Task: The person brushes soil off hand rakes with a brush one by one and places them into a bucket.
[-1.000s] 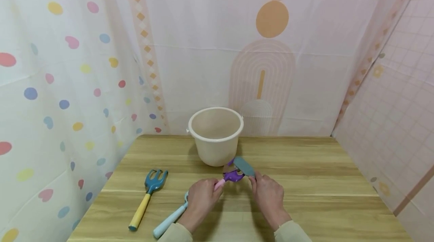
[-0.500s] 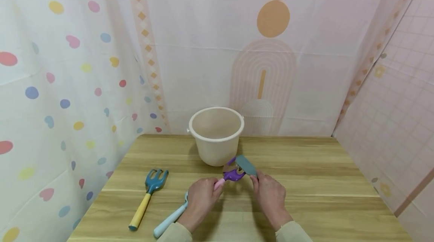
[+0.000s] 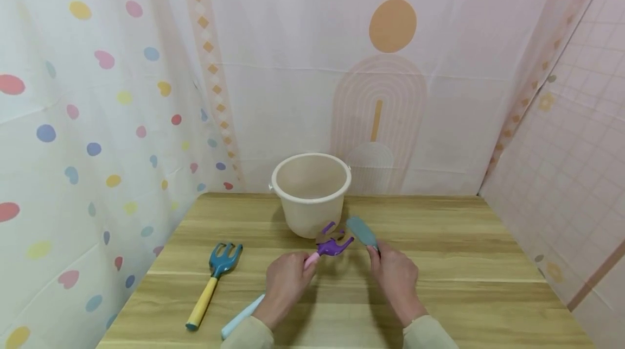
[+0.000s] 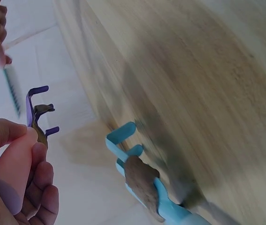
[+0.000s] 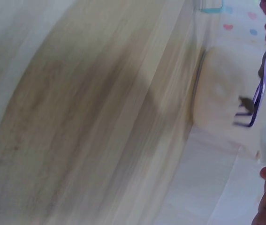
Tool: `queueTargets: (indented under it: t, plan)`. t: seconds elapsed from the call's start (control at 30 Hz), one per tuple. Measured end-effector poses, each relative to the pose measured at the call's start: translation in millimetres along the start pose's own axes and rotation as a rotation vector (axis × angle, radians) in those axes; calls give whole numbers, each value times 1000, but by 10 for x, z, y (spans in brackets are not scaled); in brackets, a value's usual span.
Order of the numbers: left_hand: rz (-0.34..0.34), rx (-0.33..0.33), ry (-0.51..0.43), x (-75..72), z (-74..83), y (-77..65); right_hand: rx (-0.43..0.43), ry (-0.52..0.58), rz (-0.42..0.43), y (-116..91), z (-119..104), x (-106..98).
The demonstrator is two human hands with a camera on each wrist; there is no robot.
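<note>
My left hand [image 3: 288,284] grips the pink handle of a small garden hand rake with purple bent prongs [image 3: 331,248]. Brown, mud-like stuff clings among those prongs, seen also on the rake [image 4: 31,108] in the left wrist view. In my right hand [image 3: 396,278] is a teal-backed brush [image 3: 362,231], bristles facing down; a gap shows between it and the prongs. Beneath my left forearm lies a light blue hand rake [image 3: 244,315], its head hidden in the head view. The left wrist view shows a brown lump [image 4: 141,180] on its prongs.
A cream bucket [image 3: 310,219] stands just beyond the purple prongs, near the back of the wooden table [image 3: 464,262]. To the left lies a teal hand fork [image 3: 223,263] with a yellow handle. Patterned curtains [image 3: 273,110] hang behind and at both sides.
The brush has come away from the purple prongs, up and to the right with my right hand. My left hand and its rake have shifted slightly left, covering the light blue rake's head.
</note>
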State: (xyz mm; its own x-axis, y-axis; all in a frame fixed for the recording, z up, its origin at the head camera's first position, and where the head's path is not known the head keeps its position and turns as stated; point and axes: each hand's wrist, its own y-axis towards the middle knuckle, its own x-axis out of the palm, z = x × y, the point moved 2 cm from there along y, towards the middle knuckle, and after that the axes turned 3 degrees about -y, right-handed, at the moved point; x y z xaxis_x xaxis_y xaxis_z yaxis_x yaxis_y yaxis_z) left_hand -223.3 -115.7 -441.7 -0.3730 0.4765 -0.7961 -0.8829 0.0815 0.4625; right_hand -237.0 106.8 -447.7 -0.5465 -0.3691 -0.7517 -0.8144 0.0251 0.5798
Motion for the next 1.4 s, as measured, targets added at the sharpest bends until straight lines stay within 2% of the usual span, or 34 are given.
queueTargets:
  t: [0.1,0.2,0.4,0.73,1.03,1.27,1.33,1.4]
  plan:
    - [-5,13,0,-8,18,16,-75,28,37,-14,-95,-6]
    - [-5,21,2,-13,37,22,-102,19,22,-50,-153,15]
    - [-6,29,12,3,43,-4,-67,-32,-16,-88,-131,60]
    - [0,37,18,8,57,-14,-23,-19,-55,-82,-44,71]
    - [11,30,23,4,41,-11,15,-18,-45,-48,34,35]
    - [-9,14,14,-10,22,18,87,-13,-115,-14,126,-18]
    - [-12,13,10,-13,24,23,69,-5,-83,-9,100,-25]
    - [-9,17,12,-11,28,24,14,13,-27,-8,37,-25]
